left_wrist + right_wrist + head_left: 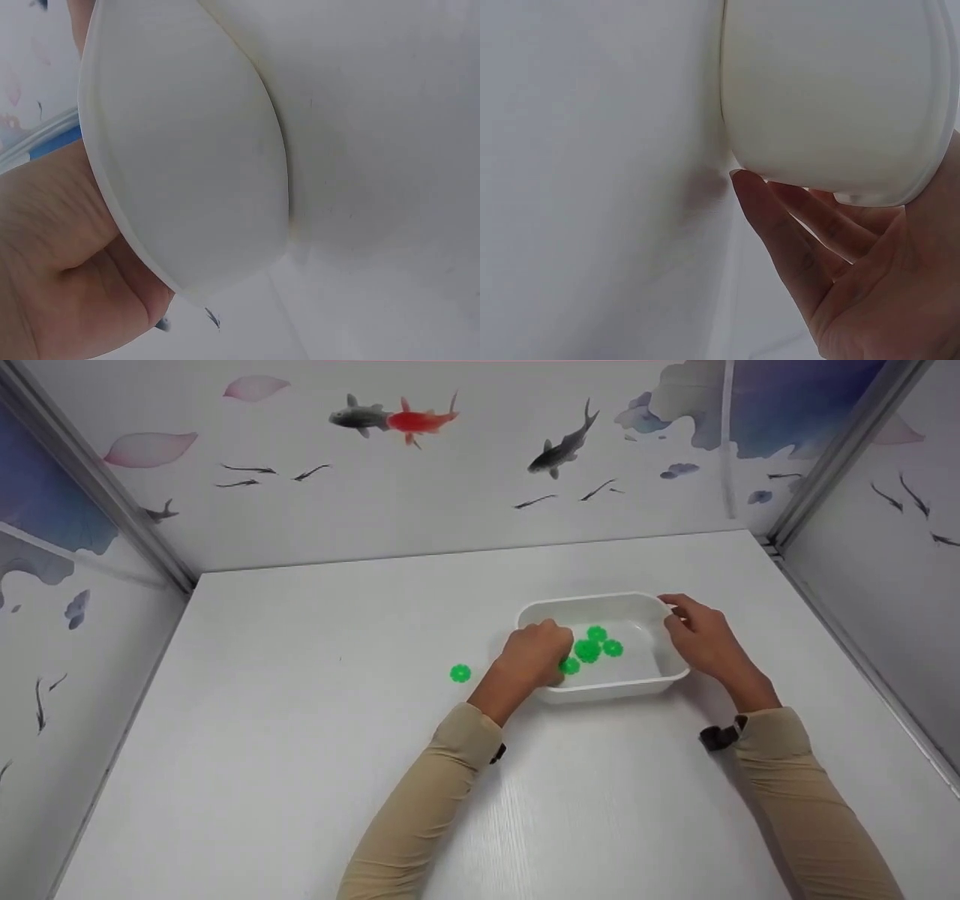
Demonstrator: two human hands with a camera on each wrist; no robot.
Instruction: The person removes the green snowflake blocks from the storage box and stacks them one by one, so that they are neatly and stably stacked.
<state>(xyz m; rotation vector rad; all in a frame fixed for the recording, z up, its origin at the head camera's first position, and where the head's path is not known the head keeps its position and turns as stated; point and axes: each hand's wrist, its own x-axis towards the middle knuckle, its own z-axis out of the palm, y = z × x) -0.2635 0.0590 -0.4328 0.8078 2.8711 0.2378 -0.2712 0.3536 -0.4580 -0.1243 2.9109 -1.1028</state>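
A white rectangular plastic basin (607, 690) stands on the table with several small green flower-shaped pieces (588, 650) on its floor. My left hand (534, 652) reaches over its left end, fingers bent down inside beside the nearest green piece (570, 665). The fingertips are hidden behind the basin wall (187, 150) in the left wrist view, and I cannot tell whether they hold a piece. At the other end my right hand (701, 636) grips the rim, its fingers spread along the outside of the wall in the right wrist view. A single green piece (460, 673) lies outside, left of the basin.
The white table (300, 735) is bounded by a back panel (480, 502) printed with fish and by side panels in metal frames. Both forearms come in from the front, with a small black device (718, 737) at the right cuff.
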